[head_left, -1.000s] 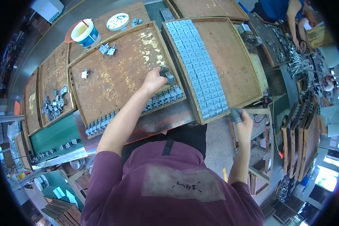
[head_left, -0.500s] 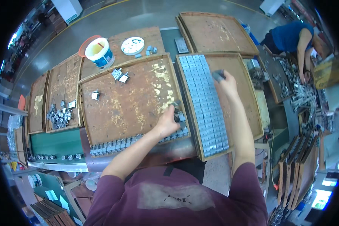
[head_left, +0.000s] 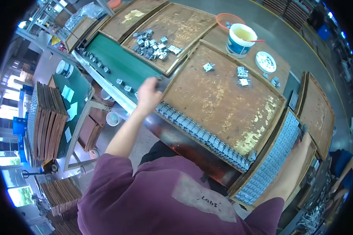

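Note:
My left hand [head_left: 148,94] reaches over the near end of a green belt [head_left: 119,66], its thumb and fingers apart, with nothing visible in them. Close by on the belt's edge lie small metal parts [head_left: 128,88]. My right hand [head_left: 303,141], dark covers on its fingertips, is at the right side of a block of blue-grey square parts [head_left: 276,152] set in tight rows in a wooden tray [head_left: 239,188]. Its finger closure is unclear. Between my hands is a larger wooden tray [head_left: 223,105], with a row of metal parts [head_left: 200,133] along its near edge.
Loose metal parts [head_left: 155,47] are heaped in a far tray. Behind the middle tray stand a blue-white bucket [head_left: 239,45], an orange basin [head_left: 228,18] and a white lid [head_left: 265,62]. Stacked wooden trays [head_left: 47,121] are at left. Another person [head_left: 343,172] works at far right.
My left hand has left the row's right end in the middle tray and swung left to the belt. The view has turned left. My right hand stays by the block of parts.

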Demonstrator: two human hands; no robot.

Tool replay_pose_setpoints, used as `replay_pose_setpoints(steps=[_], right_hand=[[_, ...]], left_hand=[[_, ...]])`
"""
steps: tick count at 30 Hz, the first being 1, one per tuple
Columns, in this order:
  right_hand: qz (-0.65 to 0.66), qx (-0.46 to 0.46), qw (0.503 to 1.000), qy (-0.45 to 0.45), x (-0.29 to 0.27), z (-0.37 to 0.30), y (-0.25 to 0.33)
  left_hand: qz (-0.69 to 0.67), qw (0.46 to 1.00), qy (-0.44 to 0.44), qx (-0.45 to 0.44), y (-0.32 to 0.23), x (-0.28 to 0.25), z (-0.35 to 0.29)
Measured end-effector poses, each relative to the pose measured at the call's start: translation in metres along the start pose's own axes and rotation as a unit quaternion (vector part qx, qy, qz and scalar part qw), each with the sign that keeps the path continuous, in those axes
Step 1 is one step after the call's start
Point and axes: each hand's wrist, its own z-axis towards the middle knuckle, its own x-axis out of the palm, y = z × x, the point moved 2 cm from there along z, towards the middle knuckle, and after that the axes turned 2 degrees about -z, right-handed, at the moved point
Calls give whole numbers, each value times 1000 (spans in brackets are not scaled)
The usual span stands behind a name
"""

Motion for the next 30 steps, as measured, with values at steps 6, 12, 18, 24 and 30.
replay_pose_setpoints(steps=[6, 12, 18, 24, 30], right_hand=[[51, -174, 983, 35, -16, -52, -15], [-33, -197, 965, 169, -21, -167, -42], [-12, -196, 966, 170, 20, -265, -62], [25, -197, 950, 242, 57, -345, -72], [54, -126, 943, 302, 57, -394, -65]], left_hand=[[289, 903, 228, -221, 85, -29, 0], [146, 956, 161, -199, 93, -15, 2], [-491, 811, 209, -238, -45, 0, -11], [-603, 698, 366, -125, -162, 20, -59], [-634, 600, 477, -101, -204, 23, -87]])
